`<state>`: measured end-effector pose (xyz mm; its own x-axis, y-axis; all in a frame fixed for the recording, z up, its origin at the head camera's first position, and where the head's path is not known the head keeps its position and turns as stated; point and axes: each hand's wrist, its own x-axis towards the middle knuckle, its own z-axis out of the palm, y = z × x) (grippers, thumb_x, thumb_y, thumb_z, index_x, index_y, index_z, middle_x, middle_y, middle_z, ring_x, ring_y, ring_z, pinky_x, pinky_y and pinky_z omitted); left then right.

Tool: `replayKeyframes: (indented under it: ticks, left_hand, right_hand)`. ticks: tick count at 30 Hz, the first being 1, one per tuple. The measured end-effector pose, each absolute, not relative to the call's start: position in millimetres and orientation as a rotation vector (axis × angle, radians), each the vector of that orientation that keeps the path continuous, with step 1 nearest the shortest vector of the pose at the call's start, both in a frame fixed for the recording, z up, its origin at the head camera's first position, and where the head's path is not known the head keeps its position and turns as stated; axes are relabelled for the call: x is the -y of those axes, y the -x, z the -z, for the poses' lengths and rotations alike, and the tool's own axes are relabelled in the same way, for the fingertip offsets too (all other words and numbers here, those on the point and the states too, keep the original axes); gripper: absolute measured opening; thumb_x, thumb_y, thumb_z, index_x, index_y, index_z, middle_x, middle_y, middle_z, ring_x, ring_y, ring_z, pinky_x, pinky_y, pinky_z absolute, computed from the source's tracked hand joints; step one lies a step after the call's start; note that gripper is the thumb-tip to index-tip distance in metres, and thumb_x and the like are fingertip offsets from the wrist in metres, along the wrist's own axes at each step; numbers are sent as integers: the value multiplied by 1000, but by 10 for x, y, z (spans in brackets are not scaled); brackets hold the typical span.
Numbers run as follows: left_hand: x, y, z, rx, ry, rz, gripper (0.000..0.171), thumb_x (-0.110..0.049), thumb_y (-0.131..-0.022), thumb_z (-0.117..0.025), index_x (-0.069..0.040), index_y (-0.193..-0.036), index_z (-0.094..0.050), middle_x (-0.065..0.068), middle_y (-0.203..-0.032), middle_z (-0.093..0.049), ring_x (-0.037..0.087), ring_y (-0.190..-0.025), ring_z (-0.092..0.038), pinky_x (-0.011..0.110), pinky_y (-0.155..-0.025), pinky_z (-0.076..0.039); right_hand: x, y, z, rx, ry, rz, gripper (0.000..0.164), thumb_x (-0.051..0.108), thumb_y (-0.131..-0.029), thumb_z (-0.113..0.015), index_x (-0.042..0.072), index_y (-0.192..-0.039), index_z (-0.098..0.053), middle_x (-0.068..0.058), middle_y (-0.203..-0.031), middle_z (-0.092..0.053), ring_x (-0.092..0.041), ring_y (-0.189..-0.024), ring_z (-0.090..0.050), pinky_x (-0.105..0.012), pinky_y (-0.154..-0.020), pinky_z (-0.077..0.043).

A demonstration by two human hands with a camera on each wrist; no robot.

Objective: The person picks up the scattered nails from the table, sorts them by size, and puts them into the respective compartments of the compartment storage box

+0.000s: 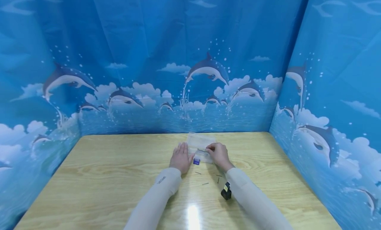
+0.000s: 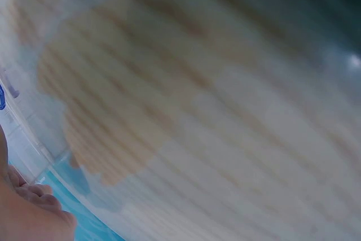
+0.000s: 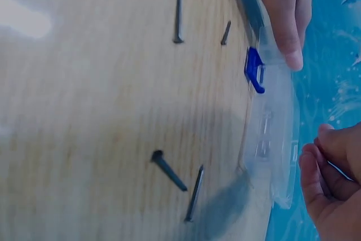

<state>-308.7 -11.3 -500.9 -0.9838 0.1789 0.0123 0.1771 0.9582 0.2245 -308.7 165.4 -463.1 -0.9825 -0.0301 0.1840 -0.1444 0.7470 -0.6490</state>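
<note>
A clear plastic box (image 1: pixel 206 158) lies near the far table edge with its lid (image 1: pixel 196 139) laid back. On its near side is a blue latch (image 3: pixel 255 70). My left hand (image 1: pixel 179 159) rests palm down at the box's left, fingers straight, the thumb at its side. Over the box, my right hand (image 1: pixel 219 155) pinches with thumb and forefinger; a thin grey nail (image 1: pixel 202 150) shows at the fingertips. In the right wrist view, this hand (image 3: pixel 333 182) hides what it pinches. Several dark nails (image 3: pixel 179 15) lie loose on the wood nearer me.
A small black object with a yellow label (image 1: pixel 226 191) stands beside my right forearm. The wooden table (image 1: pixel 119 177) ends at a blue dolphin-print curtain (image 1: pixel 154 58) behind and on both sides. Another nail (image 3: pixel 194 194) lies near the box's shadow.
</note>
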Motion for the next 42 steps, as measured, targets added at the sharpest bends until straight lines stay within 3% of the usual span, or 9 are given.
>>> replayKeyframes:
  ticks: [5, 22, 33, 42]
  left_hand:
    - [115, 3082, 5004, -3106, -294, -380, 68, -48, -103, -29, -2, -152, -19, 13, -158, -20, 27, -147, -13, 42, -120, -13]
    - [116, 3065, 5008, -3112, -298, -385, 68, -48, -103, -31, -2, -152, -20, 13, -158, -21, 27, -146, -15, 42, -120, -14]
    - [107, 3076, 5001, -3110, -287, -396, 68, -47, -103, -30, -2, -152, -19, 13, -158, -19, 27, -147, -14, 42, -120, -13]
    - [120, 3050, 4977, -3120, -300, -382, 67, -47, -103, -31, -1, -151, -21, 14, -157, -22, 28, -146, -17, 43, -120, -16]
  right_hand:
    - [-1657, 2971, 4650, 2780, -209, -1088, 8, 12, -89, -69, 7, -91, -75, -2, -85, -72, -11, -73, -62, -28, -63, -53]
    - [-1636, 2545, 4895, 2890, -424, -1162, 7, 10, -84, -73, 6, -90, -75, 0, -81, -71, -9, -71, -62, -25, -66, -55]
    - [-1577, 2474, 4939, 2869, -465, -1123, 7, 7, -79, -76, 4, -85, -74, 0, -73, -69, -6, -64, -59, -19, -59, -52]
    - [-1539, 2464, 4942, 2856, -430, -1042, 4, 10, -78, -78, 7, -78, -75, 1, -71, -70, -7, -62, -60, -22, -59, -53]
